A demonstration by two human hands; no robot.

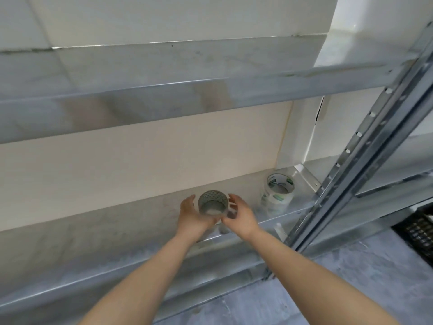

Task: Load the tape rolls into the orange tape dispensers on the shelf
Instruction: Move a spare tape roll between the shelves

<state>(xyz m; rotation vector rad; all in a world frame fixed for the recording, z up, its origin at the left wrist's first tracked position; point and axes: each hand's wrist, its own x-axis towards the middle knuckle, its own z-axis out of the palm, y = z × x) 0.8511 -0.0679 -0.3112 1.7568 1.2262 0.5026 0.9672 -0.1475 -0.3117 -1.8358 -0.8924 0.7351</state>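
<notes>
One tape roll point(212, 202) sat at frame centre, over shelf point(105, 233), open core toward camera. Two hands held it: left hand point(189, 216) cupped left side, fingers curled round it; right hand point(241, 214) gripped right side. Right of centre, stack of clear rolls point(277, 195) stood on shelf, perhaps three, blur hid count. One black crate point(419, 231) at lower right edge.

Soft even light, slight blur.
</notes>
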